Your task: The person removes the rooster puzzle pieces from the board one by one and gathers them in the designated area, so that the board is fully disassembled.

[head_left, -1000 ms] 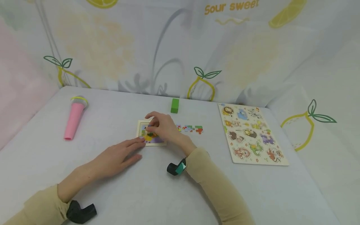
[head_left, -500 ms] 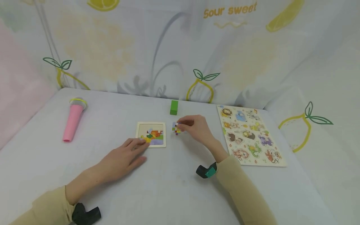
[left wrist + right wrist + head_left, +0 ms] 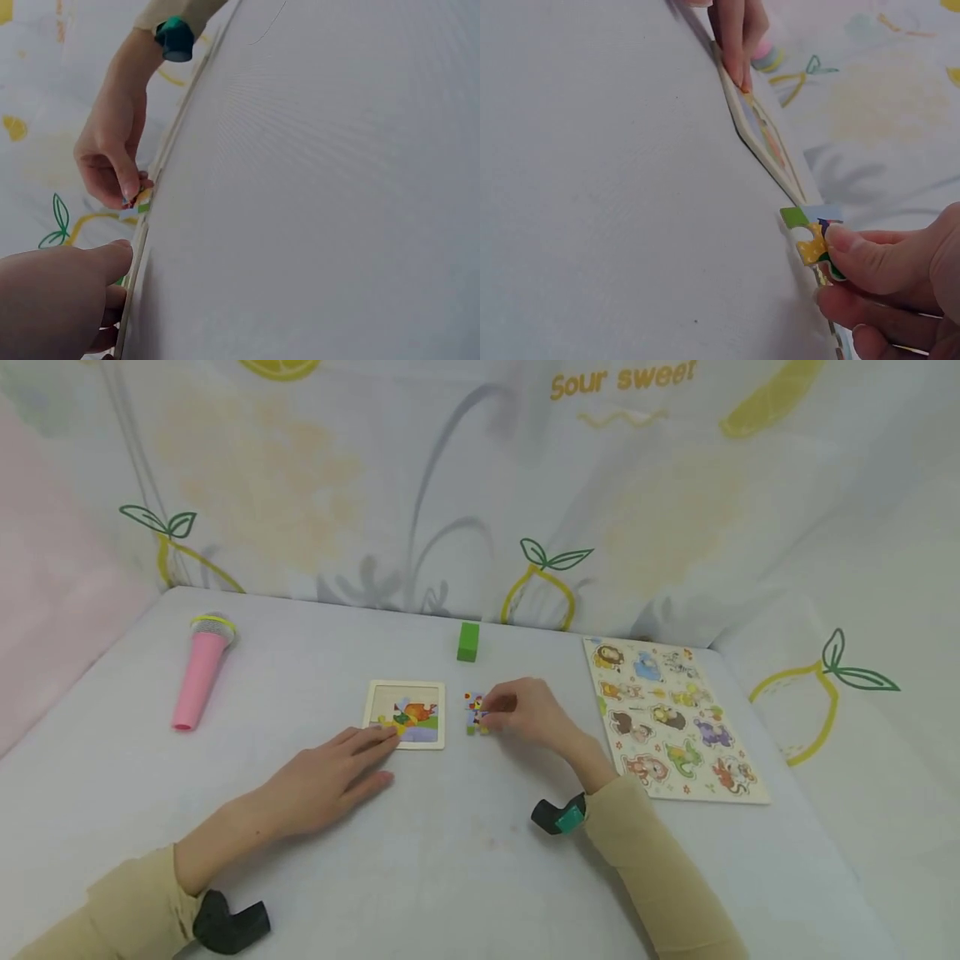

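A small square puzzle tray [image 3: 442,718] with a pale wooden rim lies on the table. Its lower and right parts carry coloured pieces, while the upper left shows bare wood. My left hand [image 3: 330,785] rests its fingertips on the tray's lower left, over a yellow part of the picture. Just right of the tray, my right hand [image 3: 532,718] pinches a puzzle piece [image 3: 808,244] between thumb and fingers; it is green, pale blue and yellow with white dots. Another colourful piece [image 3: 472,698] shows behind it, partly covered by the fingers.
A green block [image 3: 468,642] stands behind the tray. To the right lies a large animal puzzle board [image 3: 675,727], close to the right forearm. A pink toy microphone [image 3: 201,672] lies at the left. A printed cloth [image 3: 300,485] hangs at the table's back edge.
My right hand has moved from above the tray to its right side, carrying a piece, and has since turned and lowered it slightly. My left hand has stayed almost in place on the tray.
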`<state>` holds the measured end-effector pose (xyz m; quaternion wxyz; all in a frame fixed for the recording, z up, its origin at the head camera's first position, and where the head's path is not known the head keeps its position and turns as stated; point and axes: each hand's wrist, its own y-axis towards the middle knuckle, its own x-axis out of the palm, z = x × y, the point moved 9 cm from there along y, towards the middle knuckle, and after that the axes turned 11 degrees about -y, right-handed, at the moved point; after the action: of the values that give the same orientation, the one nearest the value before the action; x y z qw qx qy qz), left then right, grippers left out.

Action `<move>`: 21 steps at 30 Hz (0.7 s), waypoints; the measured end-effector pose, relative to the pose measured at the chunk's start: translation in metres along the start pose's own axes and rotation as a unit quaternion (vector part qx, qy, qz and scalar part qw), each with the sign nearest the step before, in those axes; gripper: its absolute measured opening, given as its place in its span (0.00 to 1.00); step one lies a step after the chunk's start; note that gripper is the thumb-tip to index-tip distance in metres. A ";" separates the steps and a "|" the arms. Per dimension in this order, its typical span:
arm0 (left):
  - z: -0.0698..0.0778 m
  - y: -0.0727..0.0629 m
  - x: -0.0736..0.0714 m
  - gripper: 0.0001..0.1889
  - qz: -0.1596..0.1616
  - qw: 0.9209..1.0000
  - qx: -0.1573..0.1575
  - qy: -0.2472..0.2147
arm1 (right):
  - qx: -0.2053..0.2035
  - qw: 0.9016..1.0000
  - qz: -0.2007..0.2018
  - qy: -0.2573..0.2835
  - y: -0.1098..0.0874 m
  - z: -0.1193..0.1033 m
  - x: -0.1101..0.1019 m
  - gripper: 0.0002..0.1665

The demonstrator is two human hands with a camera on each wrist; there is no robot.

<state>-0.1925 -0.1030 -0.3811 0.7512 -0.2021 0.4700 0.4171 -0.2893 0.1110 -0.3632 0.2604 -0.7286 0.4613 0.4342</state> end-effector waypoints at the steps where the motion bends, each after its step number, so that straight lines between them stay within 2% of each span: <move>1: 0.000 0.000 0.000 0.29 0.001 1.000 0.001 0.000 | 0.002 1.000 -0.002 -0.006 0.000 0.000 0.001 0.05; 5: 0.000 -0.001 -0.001 0.29 0.001 1.000 0.003 0.000 | 0.012 0.999 -0.006 -0.034 0.001 0.000 0.006 0.04; 9: 0.000 0.000 -0.002 0.29 0.006 1.000 0.008 0.001 | 0.002 0.998 0.006 -0.061 0.001 -0.002 0.006 0.04; 21: -0.001 0.001 -0.001 0.29 0.008 1.000 0.013 0.001 | -0.005 0.995 0.036 -0.093 0.001 -0.005 0.010 0.06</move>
<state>-0.1933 -0.1033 -0.3809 0.7496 -0.1891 0.4779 0.4171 -0.2861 0.1026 -0.3697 0.2823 -0.6692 0.4590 0.5117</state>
